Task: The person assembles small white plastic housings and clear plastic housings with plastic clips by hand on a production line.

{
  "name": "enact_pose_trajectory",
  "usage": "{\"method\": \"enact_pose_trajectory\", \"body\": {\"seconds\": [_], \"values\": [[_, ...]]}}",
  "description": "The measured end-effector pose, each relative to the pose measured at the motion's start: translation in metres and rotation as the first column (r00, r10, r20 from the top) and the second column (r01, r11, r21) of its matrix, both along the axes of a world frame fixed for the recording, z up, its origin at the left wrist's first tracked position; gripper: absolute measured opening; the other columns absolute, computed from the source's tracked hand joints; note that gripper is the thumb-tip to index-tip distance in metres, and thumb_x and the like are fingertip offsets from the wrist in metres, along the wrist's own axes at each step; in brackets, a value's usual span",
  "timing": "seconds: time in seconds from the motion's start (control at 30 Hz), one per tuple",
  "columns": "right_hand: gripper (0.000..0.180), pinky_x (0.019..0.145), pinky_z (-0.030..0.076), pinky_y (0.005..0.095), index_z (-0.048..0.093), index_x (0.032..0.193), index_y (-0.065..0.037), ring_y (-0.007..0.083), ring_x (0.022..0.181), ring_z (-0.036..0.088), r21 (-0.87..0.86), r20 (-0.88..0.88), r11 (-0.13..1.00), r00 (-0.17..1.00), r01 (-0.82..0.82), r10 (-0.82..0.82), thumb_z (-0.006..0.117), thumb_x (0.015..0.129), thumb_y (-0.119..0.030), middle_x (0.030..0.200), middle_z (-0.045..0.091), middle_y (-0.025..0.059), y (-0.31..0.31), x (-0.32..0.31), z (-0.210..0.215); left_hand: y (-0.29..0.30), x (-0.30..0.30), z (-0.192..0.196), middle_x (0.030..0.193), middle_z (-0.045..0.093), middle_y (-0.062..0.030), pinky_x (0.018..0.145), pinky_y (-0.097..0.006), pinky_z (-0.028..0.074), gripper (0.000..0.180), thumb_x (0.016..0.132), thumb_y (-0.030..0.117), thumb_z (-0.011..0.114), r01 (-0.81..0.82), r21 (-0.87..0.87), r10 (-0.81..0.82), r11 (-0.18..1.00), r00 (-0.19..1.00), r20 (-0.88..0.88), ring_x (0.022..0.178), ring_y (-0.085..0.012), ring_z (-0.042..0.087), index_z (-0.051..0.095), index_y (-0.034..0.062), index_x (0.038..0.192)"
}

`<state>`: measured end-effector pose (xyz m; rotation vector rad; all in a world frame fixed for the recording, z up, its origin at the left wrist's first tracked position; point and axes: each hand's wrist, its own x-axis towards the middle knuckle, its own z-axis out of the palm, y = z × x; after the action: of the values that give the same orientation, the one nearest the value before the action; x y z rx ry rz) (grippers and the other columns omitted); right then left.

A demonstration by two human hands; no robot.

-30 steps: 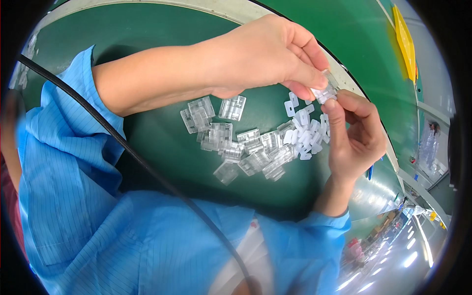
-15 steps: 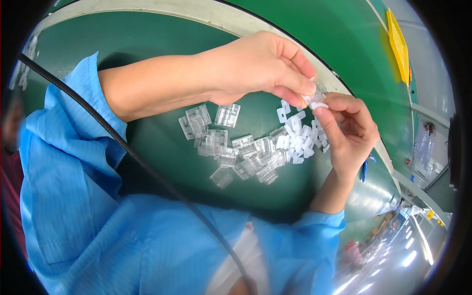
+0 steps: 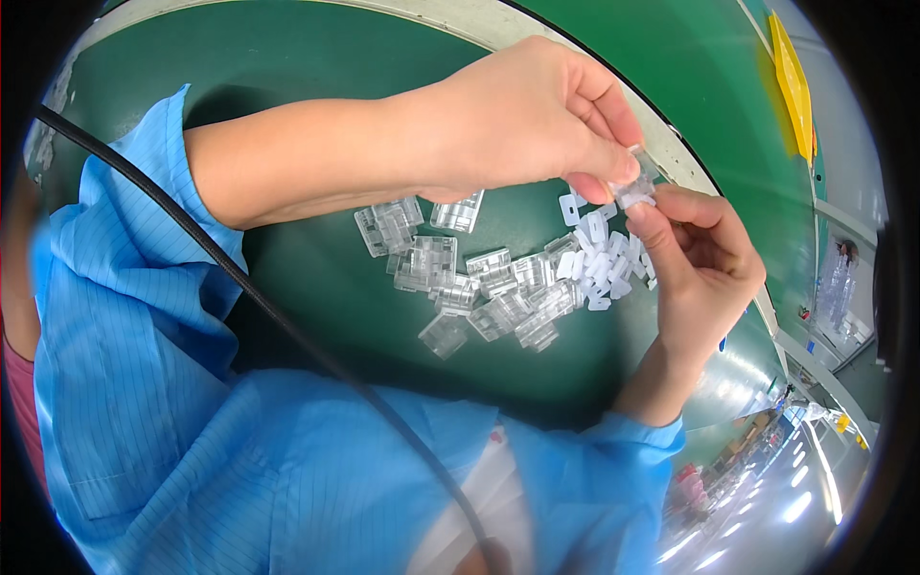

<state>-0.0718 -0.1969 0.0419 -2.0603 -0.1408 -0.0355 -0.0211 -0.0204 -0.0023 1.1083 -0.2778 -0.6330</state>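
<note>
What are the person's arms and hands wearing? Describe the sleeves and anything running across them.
Both hands, left hand and right hand, are bare: no gloves. The light blue sleeves have fine stripes; the left is pushed up the forearm, the right ends at the wrist. A black cable crosses the garment.

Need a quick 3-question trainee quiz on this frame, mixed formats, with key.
1. True or false: both hands pinch one small clear plastic piece between them above the green table.
2. Multiple choice: the small white flat pieces lie where, relative to the clear plastic clips?
A. At the end of the pile nearer the right hand
B. Under the left hand
C. On the blue sleeve
3. Fill in: the black cable runs across the person's ____ sleeve.

Key: 1 true; 2 A; 3 blue.
</note>
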Motion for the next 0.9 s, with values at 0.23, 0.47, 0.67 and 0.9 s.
{"method": "enact_pose_trajectory", "body": {"seconds": [0.23, 0.47, 0.67, 0.9], "values": [[0.014, 0.066, 0.052, 0.0225, 0.061, 0.080, 0.006, 0.0117, 0.072, 0.061, -0.034, 0.170, 0.999, 0.985, 0.019, -0.013, 0.070, 0.070, 0.008, 0.080, 0.064, 0.0091, 0.000, 0.001, -0.008, 0.004, 0.004, 0.003, 0.080, 0.062, -0.0100, 0.065, -0.024, 0.049, 0.017, 0.075, 0.006, 0.064, -0.008, 0.002, 0.008, 1.000, 1.000, 0.023, 0.070, -0.0135, 0.062, 0.058, -0.0041, 0.086], [0.015, 0.066, 0.052, 0.0228, 0.060, 0.084, 0.007, 0.0123, 0.073, 0.061, 0.113, -0.073, 0.988, 0.990, -0.108, 0.117, 0.068, 0.071, 0.009, 0.081, 0.063, 0.0093, -0.012, 0.007, -0.002, 0.006, 0.010, -0.003, 0.081, 0.063, -0.0103, 0.070, -0.025, 0.051, 0.017, 0.075, 0.006, 0.066, 0.139, -0.012, -0.139, 0.990, 0.990, 0.029, 0.074, -0.0149, 0.062, 0.062, -0.0051, 0.087], [0.015, 0.065, 0.051, 0.0221, 0.060, 0.082, 0.007, 0.0119, 0.072, 0.060, 0.107, -0.052, 0.983, 0.987, -0.148, 0.154, 0.069, 0.070, 0.009, 0.080, 0.063, 0.0094, -0.011, 0.008, -0.002, 0.005, 0.005, -0.002, 0.082, 0.063, -0.0101, 0.072, -0.025, 0.050, 0.013, 0.076, 0.007, 0.065, 0.161, 0.015, -0.161, 0.987, 0.987, -0.021, 0.074, -0.0156, 0.062, 0.062, -0.0037, 0.084], [0.015, 0.066, 0.051, 0.0223, 0.060, 0.082, 0.007, 0.0117, 0.072, 0.061, 0.083, -0.058, 0.987, 0.988, -0.138, 0.143, 0.069, 0.070, 0.009, 0.081, 0.063, 0.0093, -0.014, 0.011, 0.000, 0.002, 0.007, -0.005, 0.081, 0.063, -0.0097, 0.072, -0.026, 0.050, 0.013, 0.077, 0.009, 0.064, 0.115, -0.032, -0.117, 0.993, 0.991, -0.069, 0.076, -0.0158, 0.062, 0.062, -0.0026, 0.083]]}}
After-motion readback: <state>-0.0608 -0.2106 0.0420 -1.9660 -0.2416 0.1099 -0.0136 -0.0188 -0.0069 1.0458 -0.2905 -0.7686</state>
